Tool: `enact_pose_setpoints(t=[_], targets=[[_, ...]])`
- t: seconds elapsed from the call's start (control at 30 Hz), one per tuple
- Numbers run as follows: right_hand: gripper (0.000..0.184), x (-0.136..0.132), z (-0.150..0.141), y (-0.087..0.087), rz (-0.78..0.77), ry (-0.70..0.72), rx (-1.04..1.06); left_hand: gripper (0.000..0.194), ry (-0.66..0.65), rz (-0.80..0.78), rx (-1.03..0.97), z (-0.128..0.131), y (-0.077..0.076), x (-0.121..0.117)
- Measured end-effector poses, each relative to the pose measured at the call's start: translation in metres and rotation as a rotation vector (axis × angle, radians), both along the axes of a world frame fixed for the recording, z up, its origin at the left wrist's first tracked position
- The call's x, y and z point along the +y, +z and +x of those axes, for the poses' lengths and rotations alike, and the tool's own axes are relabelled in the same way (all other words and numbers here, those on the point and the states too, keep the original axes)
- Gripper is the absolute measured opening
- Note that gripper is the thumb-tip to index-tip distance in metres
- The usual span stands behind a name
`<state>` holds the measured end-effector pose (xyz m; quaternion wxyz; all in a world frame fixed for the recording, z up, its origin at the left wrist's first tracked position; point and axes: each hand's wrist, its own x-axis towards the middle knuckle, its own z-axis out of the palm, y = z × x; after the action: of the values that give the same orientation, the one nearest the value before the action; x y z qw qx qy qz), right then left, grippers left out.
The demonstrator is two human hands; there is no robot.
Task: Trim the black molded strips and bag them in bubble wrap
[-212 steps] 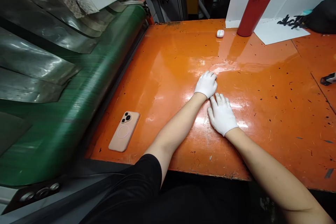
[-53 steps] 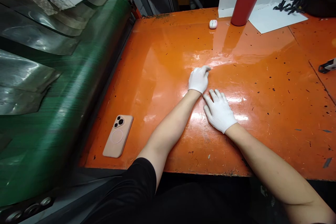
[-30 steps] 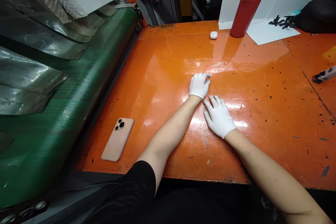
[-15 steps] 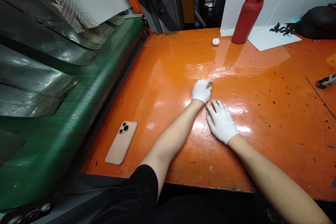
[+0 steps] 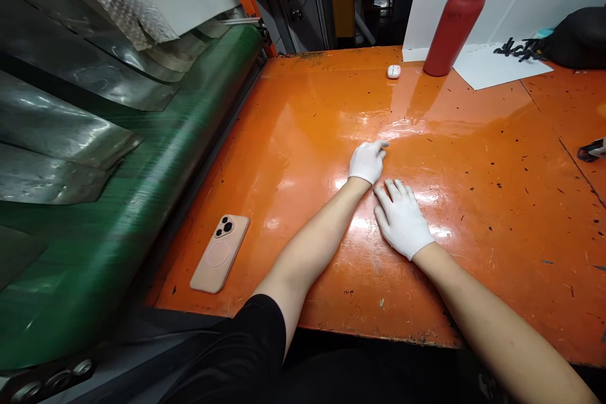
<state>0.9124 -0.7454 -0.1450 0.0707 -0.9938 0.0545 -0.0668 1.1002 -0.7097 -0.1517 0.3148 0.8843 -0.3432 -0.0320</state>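
"What do the hands hold?"

"Nothing. The gloved left hand (image 5: 368, 163) and right hand (image 5: 402, 221) lie open, just beside each other, on the orange tabletop (image 5: 478, 202)."

"What's closest?"

"A pink-cased phone (image 5: 219, 254), off left; farther away, a small white case (image 5: 393, 71) near a red bottle (image 5: 456, 19)."

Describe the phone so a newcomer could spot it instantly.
On the glossy orange worktop beside the green roller, near the front edge, lies a smartphone in a pale pink case, back up. Its three dark camera lenses set it apart from the small white case farther up.
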Motion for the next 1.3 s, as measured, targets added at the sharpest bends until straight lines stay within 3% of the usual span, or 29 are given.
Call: enact_pose_setpoints(t=[0.83, 1.07, 1.3], targets=[[0.054, 0.0000, 0.0005, 0.0011, 0.018, -0.004, 0.014, 0.037, -0.007, 0.102, -0.126, -0.0021, 0.0029, -0.0008], [0.054, 0.0003, 0.0003, 0.0015, 0.023, 0.000, 0.007, 0.047, -0.028, 0.051, -0.109, -0.0008, 0.0036, -0.0009], [0.054, -0.0001, 0.0001, 0.0011, 0.025, -0.005, 0.015, 0.039, -0.014, 0.044, -0.126, -0.0015, 0.0043, -0.0004]])
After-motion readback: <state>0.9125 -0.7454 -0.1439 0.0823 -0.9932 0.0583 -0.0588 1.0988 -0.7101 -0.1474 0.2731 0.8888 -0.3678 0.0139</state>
